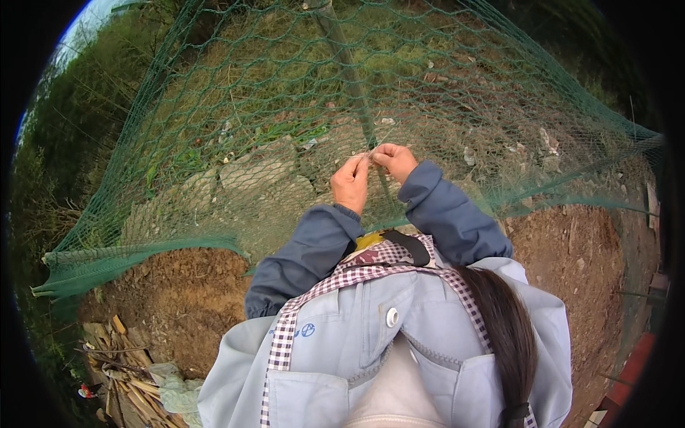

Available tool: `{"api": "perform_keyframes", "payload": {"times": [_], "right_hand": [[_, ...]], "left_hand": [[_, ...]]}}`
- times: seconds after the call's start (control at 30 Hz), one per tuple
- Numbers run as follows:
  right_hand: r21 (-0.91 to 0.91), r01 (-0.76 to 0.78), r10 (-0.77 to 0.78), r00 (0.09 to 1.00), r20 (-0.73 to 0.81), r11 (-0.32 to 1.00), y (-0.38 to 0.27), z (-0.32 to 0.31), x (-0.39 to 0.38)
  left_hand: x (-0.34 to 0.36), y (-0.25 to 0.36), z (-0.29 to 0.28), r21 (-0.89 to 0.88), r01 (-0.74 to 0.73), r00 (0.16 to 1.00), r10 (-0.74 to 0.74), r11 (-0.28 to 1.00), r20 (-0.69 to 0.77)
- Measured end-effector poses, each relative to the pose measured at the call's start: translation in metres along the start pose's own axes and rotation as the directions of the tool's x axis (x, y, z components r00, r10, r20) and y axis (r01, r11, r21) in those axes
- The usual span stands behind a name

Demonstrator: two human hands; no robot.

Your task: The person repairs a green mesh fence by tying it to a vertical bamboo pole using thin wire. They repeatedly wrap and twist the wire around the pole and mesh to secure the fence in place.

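Note:
My left hand (349, 184) and my right hand (397, 161) meet at the green net (264, 78), fingertips pinched almost against each other. Between them is a thin pale strand (369, 154), too fine to tell whether it is wire or string. Right behind the fingertips, an upright pole (347, 60) runs down along the net. The net is stretched wide in front of me, its mesh crowding together low down. Both forearms are in dark blue sleeves.
Brown bare soil (185, 292) lies below the net's lower edge. Beyond the mesh are stone slabs (260, 171), grass and dry twigs. At the lower left is a pile of wood sticks (128, 371) beside a crumpled plastic sheet (177, 391). A red object (631, 374) stands at the lower right.

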State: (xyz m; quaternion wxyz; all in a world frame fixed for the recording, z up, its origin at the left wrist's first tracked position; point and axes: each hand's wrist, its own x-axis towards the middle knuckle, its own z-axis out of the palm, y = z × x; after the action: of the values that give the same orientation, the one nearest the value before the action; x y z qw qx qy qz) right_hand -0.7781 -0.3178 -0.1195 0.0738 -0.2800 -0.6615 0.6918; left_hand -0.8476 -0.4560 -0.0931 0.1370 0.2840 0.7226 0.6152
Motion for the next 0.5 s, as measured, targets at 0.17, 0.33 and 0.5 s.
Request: {"api": "perform_keyframes", "payload": {"times": [0.17,0.33,0.5], "right_hand": [[-0.179,0.153,-0.191,0.957,-0.220,0.972,0.008,0.010,-0.004],[-0.465,0.283,-0.466,0.814,-0.347,0.839,-0.003,0.025,-0.017],[-0.522,0.305,-0.537,0.754,-0.379,0.797,-0.003,0.029,-0.013]], "left_hand": [[0.003,0.004,-0.002,0.097,-0.075,0.993,0.066,0.993,0.095],[0.003,0.017,0.003,0.210,-0.238,0.971,0.229,0.948,0.069],[0.007,0.025,0.007,0.268,-0.210,0.973,0.173,0.940,0.155]]}}
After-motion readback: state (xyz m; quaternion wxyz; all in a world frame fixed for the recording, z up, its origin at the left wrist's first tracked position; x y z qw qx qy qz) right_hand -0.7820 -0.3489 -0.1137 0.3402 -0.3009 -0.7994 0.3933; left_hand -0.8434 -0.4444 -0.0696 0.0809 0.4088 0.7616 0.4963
